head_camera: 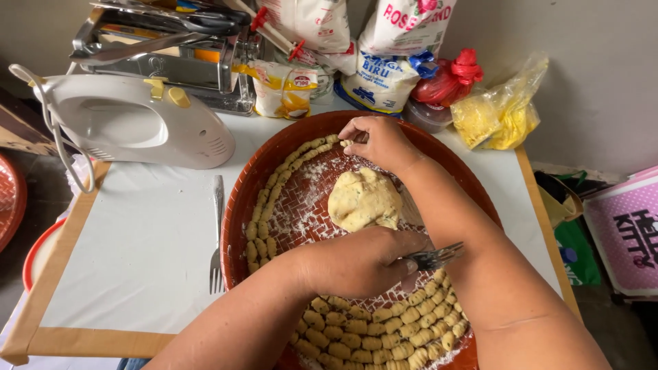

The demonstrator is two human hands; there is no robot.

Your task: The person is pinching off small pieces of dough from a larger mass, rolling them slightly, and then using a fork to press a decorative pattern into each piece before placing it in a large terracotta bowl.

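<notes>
While my left hand (360,264) rests low in the round brown woven tray (243,185), its fingers are curled tight around the handle of a metal fork (433,258), whose tines point off to the right. My right hand (381,142) reaches to the far rim of the tray, fingers pinched together on a small ridged dough piece (347,142) at the end of a curved row of dough pieces (274,192) that follows the tray's left edge. Between my two hands sits a lump of pale speckled dough (363,199) on the floured weave. Nearer to me, a packed cluster of shaped pieces (380,329) fills the bottom of the tray.

I see the tray standing on a white-covered bench (144,247). A second fork (216,236) lies just beside the tray's left rim. Farther left rests a white hand mixer (130,120), with a steel pasta machine (171,51) behind it. Flour bags (391,48), a red plastic bag (449,75) and a yellow plastic bag (500,109) crowd the back edge near the wall.
</notes>
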